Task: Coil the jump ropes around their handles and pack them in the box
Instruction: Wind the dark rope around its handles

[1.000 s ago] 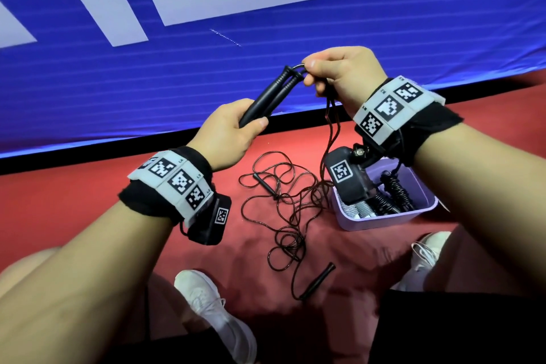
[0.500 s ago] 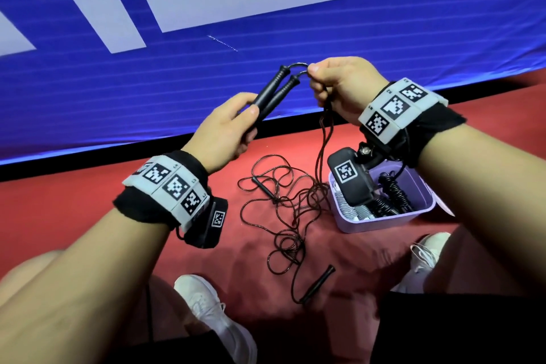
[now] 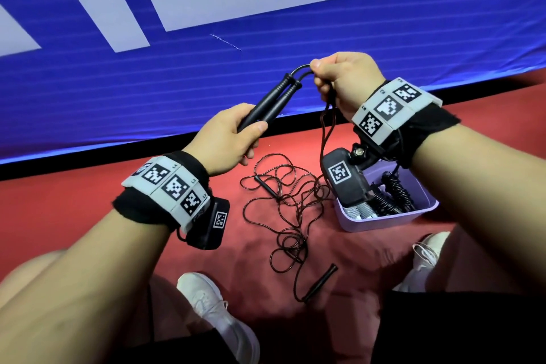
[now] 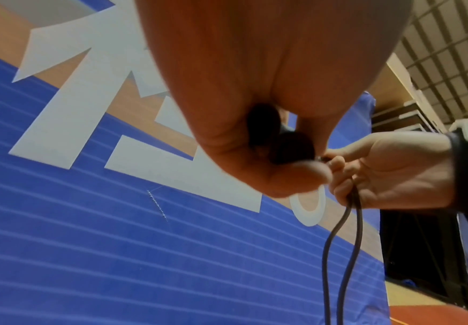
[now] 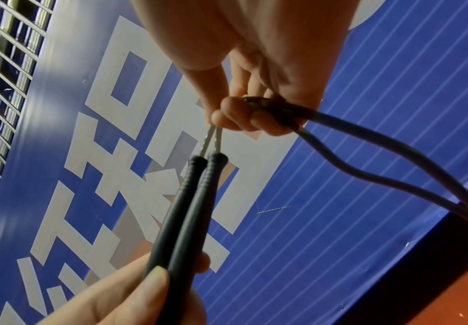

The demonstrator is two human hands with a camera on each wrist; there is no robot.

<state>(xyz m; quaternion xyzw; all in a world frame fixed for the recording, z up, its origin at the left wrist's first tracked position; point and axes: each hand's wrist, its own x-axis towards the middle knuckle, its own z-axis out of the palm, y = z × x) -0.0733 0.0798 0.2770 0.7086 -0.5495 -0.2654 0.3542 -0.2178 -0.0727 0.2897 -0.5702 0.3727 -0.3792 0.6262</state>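
With the left hand (image 3: 229,145) gripping the paired handles (image 3: 270,106) above the floor and the right hand (image 3: 342,80) pinching both cords (image 5: 366,154) at their tips, coiling seems about to start, so the right should next wrap them down the handles.

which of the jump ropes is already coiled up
The black one in the purple box: its cord is wound tight round its handles. The rope on the red floor lies loose, and the held one's cord still hangs free.
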